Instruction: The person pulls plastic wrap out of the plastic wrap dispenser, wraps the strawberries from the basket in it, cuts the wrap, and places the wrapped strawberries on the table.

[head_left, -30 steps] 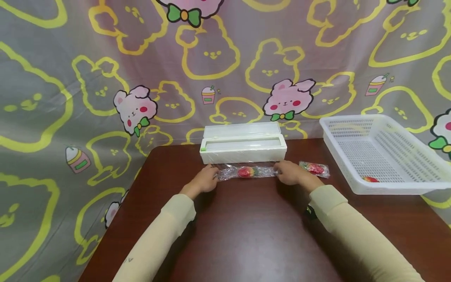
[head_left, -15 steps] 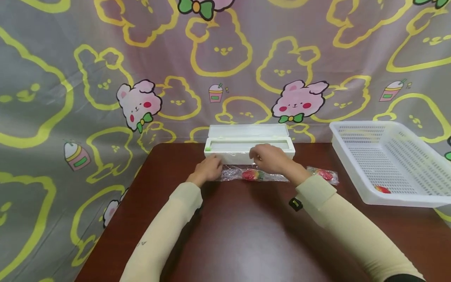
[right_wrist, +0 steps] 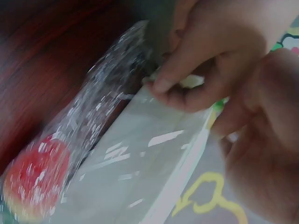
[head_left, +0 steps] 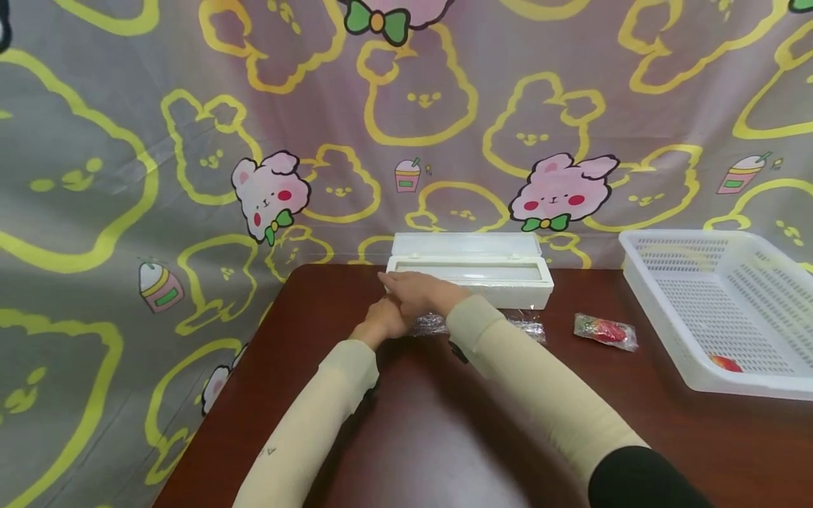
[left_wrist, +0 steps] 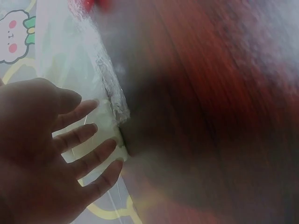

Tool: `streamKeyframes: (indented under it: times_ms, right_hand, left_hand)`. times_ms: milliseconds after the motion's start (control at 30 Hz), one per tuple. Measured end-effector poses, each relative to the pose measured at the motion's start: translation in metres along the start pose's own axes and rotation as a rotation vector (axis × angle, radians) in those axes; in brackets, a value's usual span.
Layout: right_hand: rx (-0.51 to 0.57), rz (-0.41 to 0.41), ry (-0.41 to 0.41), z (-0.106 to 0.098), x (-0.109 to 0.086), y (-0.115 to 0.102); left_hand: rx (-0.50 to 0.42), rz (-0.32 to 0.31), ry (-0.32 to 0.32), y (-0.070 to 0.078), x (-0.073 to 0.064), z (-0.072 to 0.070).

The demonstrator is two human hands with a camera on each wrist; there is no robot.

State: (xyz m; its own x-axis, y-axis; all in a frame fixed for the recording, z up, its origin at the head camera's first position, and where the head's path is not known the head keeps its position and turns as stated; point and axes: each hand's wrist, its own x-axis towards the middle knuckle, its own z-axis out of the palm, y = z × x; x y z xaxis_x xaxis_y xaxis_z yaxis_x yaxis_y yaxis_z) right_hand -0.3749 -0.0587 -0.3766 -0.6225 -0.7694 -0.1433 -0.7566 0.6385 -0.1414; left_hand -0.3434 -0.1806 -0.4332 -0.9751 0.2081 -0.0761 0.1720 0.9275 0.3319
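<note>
A white cling film dispenser box [head_left: 502, 298] stands with its lid raised at the table's back. Stretched film [right_wrist: 93, 105] hangs over its front, partly bunched round a red-and-yellow strawberry-like piece [right_wrist: 37, 179], which the right arm hides in the head view. My left hand [head_left: 384, 319] is at the box's left front corner; the right wrist view shows its thumb and fingertip pinching the film's edge there. Crossing over it, my right hand [head_left: 420, 293] has its fingertips right beside the green slider [right_wrist: 218, 105]. Whether these fingers grip the slider I cannot tell.
A second film-wrapped piece [head_left: 606, 331] lies on the brown table [head_left: 571, 409], right of the box. The white plastic basket [head_left: 762, 383] at the right holds a red-orange piece [head_left: 724, 363]. A patterned curtain [head_left: 343, 106] hangs close behind the box.
My right hand has let go of the film's right end and crossed left over the box front to its left end. My left hand has stayed at the film's left end.
</note>
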Motion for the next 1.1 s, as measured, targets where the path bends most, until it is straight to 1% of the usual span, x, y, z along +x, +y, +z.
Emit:
streamKeyframes:
  times_ms: [67,133,233,333,400,533,633,700,767,867,933,1000,1100]
  right_hand:
    - [-0.006,0.018,-0.010,0.001,0.002,-0.002]
    - [-0.032,0.037,-0.003,0.001,0.002,-0.003]
    - [-0.071,0.064,0.028,0.000,0.000,-0.005]
    - [-0.085,0.078,0.055,0.001,-0.002,-0.003]
    - [-0.070,0.085,0.060,0.004,-0.004,0.000]
    - [-0.022,0.080,0.078,0.011,-0.009,0.007]
    - [0.005,0.069,0.107,0.017,-0.016,0.014]
    - [0.009,0.068,0.139,0.020,-0.025,0.021]
    - [0.009,0.088,0.156,0.022,-0.037,0.030]
    - [0.030,0.126,0.167,0.026,-0.059,0.046]
    - [0.051,0.153,0.169,0.030,-0.075,0.058]
    - [0.076,0.167,0.176,0.034,-0.093,0.072]
    - [0.097,0.196,0.200,0.039,-0.127,0.092]
  left_hand:
    - [-0.005,0.004,-0.004,-0.001,-0.001,0.000]
    - [-0.002,0.002,-0.004,-0.001,-0.002,-0.001]
    - [0.011,-0.005,0.008,0.002,-0.003,-0.004]
    - [0.033,-0.009,0.013,0.004,-0.002,-0.006]
    - [0.043,-0.013,0.015,0.006,-0.001,-0.005]
    - [0.063,0.008,0.018,0.007,0.001,-0.001]
    - [0.083,0.040,0.017,0.009,0.002,0.002]
    - [0.091,0.058,0.010,0.012,0.003,0.003]
    - [0.097,0.072,0.009,0.015,0.005,0.003]
    - [0.091,0.072,0.006,0.015,0.006,0.004]
    - [0.080,0.073,0.010,0.012,0.006,0.006]
    - [0.073,0.072,0.009,0.010,0.004,0.007]
    - [0.070,0.080,0.008,0.013,0.003,0.005]
